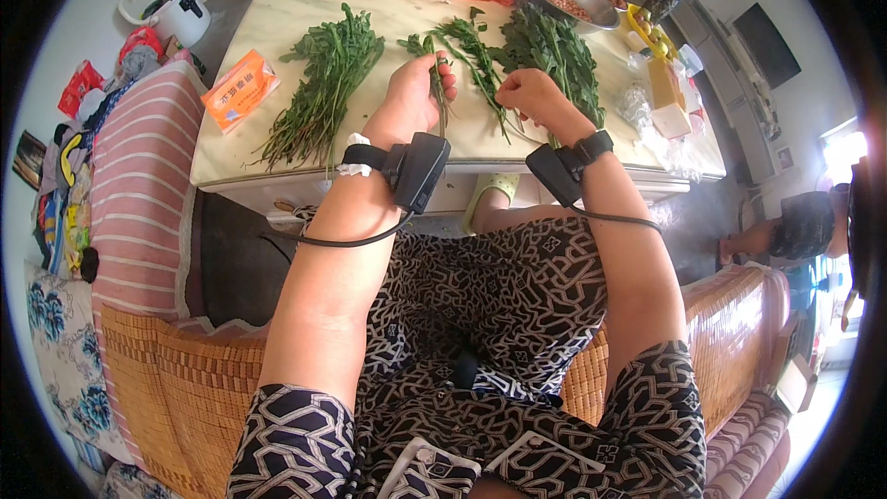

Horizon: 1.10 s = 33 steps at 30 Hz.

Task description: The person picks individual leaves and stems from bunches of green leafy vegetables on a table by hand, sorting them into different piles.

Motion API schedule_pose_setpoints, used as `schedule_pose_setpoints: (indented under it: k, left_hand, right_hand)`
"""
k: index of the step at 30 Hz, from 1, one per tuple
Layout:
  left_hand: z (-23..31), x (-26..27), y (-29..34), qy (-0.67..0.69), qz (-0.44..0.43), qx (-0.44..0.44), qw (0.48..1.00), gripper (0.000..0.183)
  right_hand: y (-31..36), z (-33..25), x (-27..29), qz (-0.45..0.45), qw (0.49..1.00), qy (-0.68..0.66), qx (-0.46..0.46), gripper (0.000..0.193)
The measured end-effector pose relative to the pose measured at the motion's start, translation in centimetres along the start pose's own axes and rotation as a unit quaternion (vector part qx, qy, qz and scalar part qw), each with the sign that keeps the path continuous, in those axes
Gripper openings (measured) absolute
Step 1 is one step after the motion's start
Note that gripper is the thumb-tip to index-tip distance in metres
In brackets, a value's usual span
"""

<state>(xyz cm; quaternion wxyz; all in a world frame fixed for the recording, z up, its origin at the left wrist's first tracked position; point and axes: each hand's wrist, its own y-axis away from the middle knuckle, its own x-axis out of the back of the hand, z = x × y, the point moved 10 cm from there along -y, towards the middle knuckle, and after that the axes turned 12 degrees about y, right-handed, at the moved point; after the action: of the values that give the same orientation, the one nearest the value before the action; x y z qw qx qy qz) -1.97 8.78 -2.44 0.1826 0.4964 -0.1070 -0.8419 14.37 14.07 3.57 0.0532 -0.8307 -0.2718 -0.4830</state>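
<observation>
Sprig (439, 85) was held in the left hand's (419, 94) closed fingers, over the bench (296, 2) near its front edge; it looked light, bendy, easily bruised, best held by the stem. The right hand's (545, 103) fingers curled; their grip could not be told. A bunch (475, 51) cluttered the gap between; a box (240, 91) lay by the left edge.
</observation>
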Motion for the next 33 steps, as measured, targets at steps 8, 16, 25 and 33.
schedule_pose_setpoints:
  k: [8, 16, 25, 33]
  left_hand:
    - [-0.3, -0.2, 0.3, 0.006, -0.001, 0.017, 1.000, 0.017]
    - [-0.8, -0.1, 0.1, -0.015, -0.014, 0.036, 0.999, 0.016]
    - [-1.9, -0.3, 0.0, -0.049, -0.010, 0.047, 0.998, 0.018]
    - [-2.4, -0.9, -0.9, -0.023, -0.067, 0.068, 0.995, 0.017]
  right_hand:
    - [-2.2, -0.2, -1.1, 0.069, 0.985, 0.136, 0.085, 0.029]
    - [-2.2, -0.4, 0.7, 0.118, 0.990, 0.034, 0.069, 0.026]
    - [-0.2, -3.3, 2.7, 0.154, 0.977, -0.119, 0.082, 0.020]
    - [0.6, -7.5, -0.4, 0.019, 0.971, -0.174, 0.164, 0.021]
